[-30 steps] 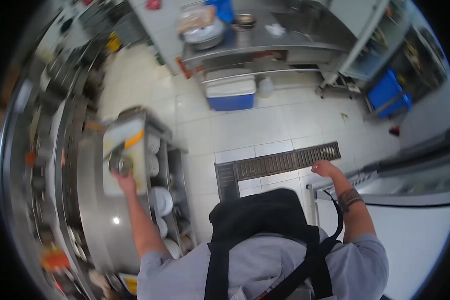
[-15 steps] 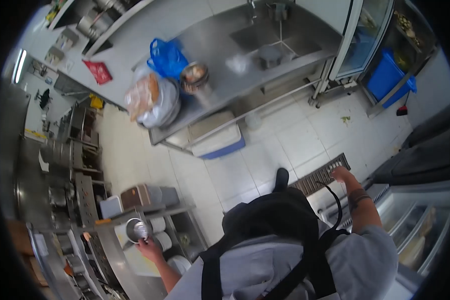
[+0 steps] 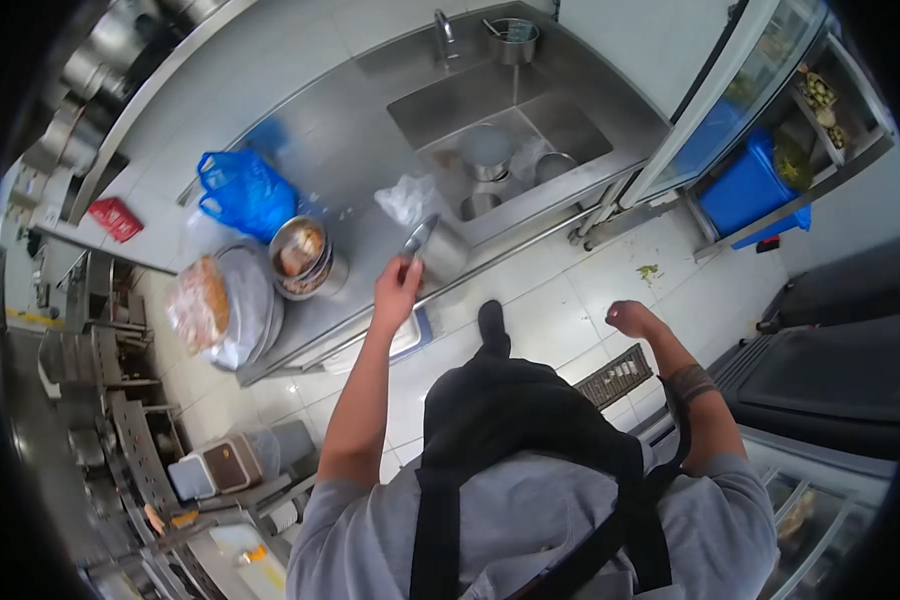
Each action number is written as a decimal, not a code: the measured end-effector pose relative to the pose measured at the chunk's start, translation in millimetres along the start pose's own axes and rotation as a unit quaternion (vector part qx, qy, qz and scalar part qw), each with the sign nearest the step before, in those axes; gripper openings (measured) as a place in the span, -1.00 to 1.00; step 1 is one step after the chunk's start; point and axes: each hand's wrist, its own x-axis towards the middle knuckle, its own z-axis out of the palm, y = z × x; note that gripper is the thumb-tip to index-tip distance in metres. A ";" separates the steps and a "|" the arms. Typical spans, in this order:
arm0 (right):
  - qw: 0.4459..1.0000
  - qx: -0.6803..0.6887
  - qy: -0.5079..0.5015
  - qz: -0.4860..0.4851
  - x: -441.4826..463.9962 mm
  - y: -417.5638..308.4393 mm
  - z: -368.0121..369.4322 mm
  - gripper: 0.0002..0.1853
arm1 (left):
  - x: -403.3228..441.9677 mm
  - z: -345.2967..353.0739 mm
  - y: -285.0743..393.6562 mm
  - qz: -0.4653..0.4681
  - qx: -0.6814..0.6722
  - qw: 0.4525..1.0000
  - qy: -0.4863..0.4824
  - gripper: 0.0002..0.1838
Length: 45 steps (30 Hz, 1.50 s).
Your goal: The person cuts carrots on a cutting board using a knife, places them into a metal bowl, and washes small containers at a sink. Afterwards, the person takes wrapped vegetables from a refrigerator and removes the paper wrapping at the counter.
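Observation:
My left hand (image 3: 398, 284) grips the rim of a cylindrical steel container (image 3: 442, 250), held tilted by the front edge of the steel counter (image 3: 355, 115). Just past it on the counter is a crumpled clear plastic bag (image 3: 406, 200). Over the floor to the right, my right hand (image 3: 630, 318) is curled closed, and nothing shows in it. The sink (image 3: 570, 115) beyond the container holds several metal pots, among them a round pot (image 3: 486, 150).
Left on the counter are a blue plastic bag (image 3: 242, 190), steel bowls with food (image 3: 300, 250) and a bagged bread-like item (image 3: 198, 305). A floor drain grate (image 3: 615, 376) lies below my right hand. A glass-door fridge (image 3: 740, 95) and blue bin (image 3: 745, 185) stand right.
I have moved toward the sink counter. My left hand has carried the steel container from beside the lower-left shelving to the counter's front edge. My right hand stays closed.

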 end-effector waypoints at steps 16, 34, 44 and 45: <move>0.996 0.087 -0.015 0.031 100.6 -39.8 -178.8 -0.66 | 368.3 100.9 -21.2 -0.279 -0.647 0.688 -0.176 -0.41; 0.911 -0.278 0.067 -0.299 665.3 -258.4 -315.5 -0.24 | 367.5 176.8 23.0 -0.051 0.131 0.976 0.168 -0.56; 0.886 -0.064 -0.180 -0.421 581.4 -263.3 -352.7 -0.64 | 502.5 159.7 31.6 -0.084 -0.002 0.992 0.099 -0.41; 0.908 0.062 -0.203 -0.361 592.0 -266.8 -350.9 -0.69 | 506.6 169.4 15.0 -0.021 -0.101 0.976 0.194 -0.30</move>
